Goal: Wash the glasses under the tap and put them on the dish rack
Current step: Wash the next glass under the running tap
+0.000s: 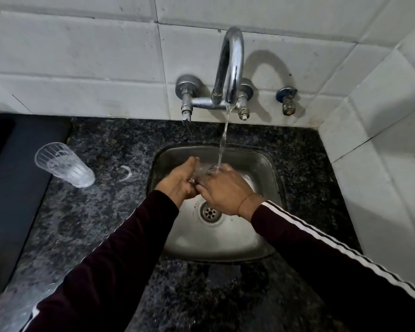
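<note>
- The tap [229,65] is running; its stream falls into the sink [272,168] and lands where the two hands meet.
- The left hand [181,182] and right hand [222,191] are closed together around a clear glass [203,170], held over the far half of the sink, above and beyond the drain [210,213].
- Only a glimpse of that glass shows between the fingers; which way its mouth faces cannot be told.
- Both hands grip it: the left wraps it from the left side, and the right covers it from the right, with the water striking near the right fingers.
- A second glass [64,165] stands on the counter [106,212], well left of the sink, at the edge of a dark mat [15,188]. It looks wet or streaked, but whether it has been washed cannot be told.
- No dish rack is clearly in view; the dark mat on the left may be the drying place, though that is only a guess.
- My reading: the task is in its washing stage. One glass is under the water and not yet set down.
- Left to do: finish rinsing this glass, carry it to the rack, and deal with the glass on the counter if it is unwashed.
</note>
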